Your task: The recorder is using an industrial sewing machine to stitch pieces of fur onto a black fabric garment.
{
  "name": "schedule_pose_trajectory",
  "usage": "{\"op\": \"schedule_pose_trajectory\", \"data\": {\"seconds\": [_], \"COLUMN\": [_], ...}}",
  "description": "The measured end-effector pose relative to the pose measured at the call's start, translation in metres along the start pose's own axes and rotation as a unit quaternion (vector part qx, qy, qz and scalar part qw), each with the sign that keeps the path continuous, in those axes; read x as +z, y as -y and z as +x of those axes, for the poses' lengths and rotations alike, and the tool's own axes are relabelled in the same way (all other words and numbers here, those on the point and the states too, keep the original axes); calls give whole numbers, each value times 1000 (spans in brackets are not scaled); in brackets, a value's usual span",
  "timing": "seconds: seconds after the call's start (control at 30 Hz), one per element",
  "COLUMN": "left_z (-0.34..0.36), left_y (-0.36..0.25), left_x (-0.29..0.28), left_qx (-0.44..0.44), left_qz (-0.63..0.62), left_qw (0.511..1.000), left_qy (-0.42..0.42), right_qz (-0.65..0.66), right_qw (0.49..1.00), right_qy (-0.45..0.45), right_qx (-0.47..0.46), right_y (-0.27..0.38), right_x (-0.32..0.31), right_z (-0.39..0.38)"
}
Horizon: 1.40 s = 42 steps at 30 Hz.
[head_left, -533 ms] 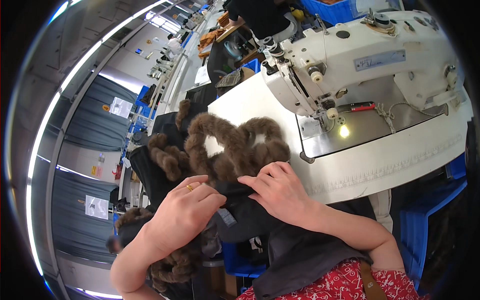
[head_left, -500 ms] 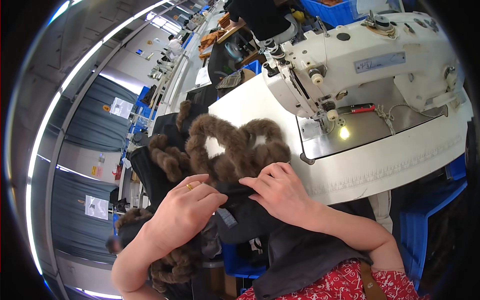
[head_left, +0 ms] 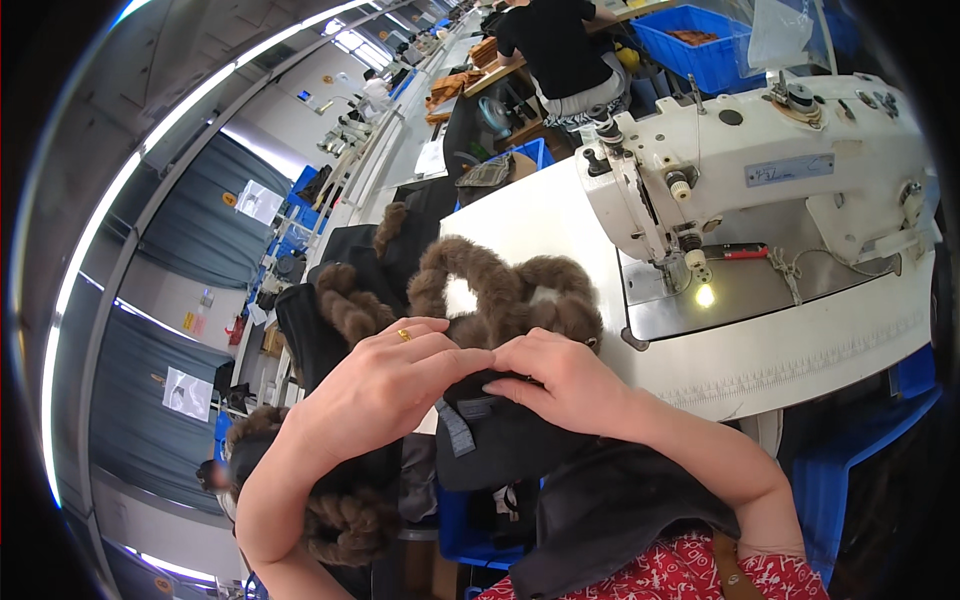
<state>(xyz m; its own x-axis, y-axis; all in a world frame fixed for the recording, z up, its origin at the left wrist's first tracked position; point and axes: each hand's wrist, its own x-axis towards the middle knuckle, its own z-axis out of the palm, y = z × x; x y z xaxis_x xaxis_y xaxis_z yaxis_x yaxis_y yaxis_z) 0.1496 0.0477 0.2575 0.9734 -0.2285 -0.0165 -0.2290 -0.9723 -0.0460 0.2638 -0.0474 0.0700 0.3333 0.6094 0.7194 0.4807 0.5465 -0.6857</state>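
Observation:
A black fabric piece (head_left: 520, 445) with thick brown fur trim (head_left: 485, 285) hangs over the near edge of the white sewing table. My left hand (head_left: 390, 380) has its fingers closed on the fabric's upper edge, just below the fur. Close beside it, my right hand (head_left: 555, 380) pinches the same edge between thumb and fingers. The fingertips of both hands nearly meet. A small grey strip (head_left: 457, 430) lies on the black fabric beneath them. The fur forms two loops on the tabletop beyond my hands.
A white sewing machine (head_left: 740, 170) stands at the right, its lamp lit. Red-handled snippers (head_left: 735, 251) lie on its metal plate. More fur-trimmed black pieces (head_left: 350, 305) are piled at the left. Blue bins (head_left: 690, 45) stand around, and a person in black (head_left: 560, 50) sits beyond.
My hands have drawn together along the fabric edge, the left moving right. The whole view has shifted slightly, and more of the person beyond shows.

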Motion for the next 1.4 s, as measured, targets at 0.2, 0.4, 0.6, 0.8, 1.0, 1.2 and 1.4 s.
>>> {"op": "schedule_pose_trajectory", "data": {"seconds": [0.2, 0.4, 0.6, 0.8, 1.0, 1.2, 1.4], "left_z": [-9, -18, -4, 6, 16, 9, -1], "left_y": [10, 22, 14, 2, -6, 8, 22], "left_x": [43, 95, 115, 133, 142, 126, 98], "left_qx": [-148, -226, -145, -99, -118, -211, -162], "left_qz": [-170, -450, -378, -119, -175, -468, -297], "left_qw": [963, 844, 867, 920, 906, 824, 871], "left_qy": [-147, -185, -292, -360, -366, -238, -356], "right_qz": [56, 71, 27, 73, 137, 98, -27], "right_qw": [993, 983, 978, 969, 964, 970, 975], "right_qy": [-45, -96, -162, -192, -171, -146, -157], "right_qx": [90, 140, 132, 134, 151, 165, 153], "right_y": [2, 4, 2, -1, -4, 2, 6], "right_x": [-1, -14, -29, -27, -27, -30, -29], "right_z": [-2, -17, -29, -33, -36, -34, -29]}}
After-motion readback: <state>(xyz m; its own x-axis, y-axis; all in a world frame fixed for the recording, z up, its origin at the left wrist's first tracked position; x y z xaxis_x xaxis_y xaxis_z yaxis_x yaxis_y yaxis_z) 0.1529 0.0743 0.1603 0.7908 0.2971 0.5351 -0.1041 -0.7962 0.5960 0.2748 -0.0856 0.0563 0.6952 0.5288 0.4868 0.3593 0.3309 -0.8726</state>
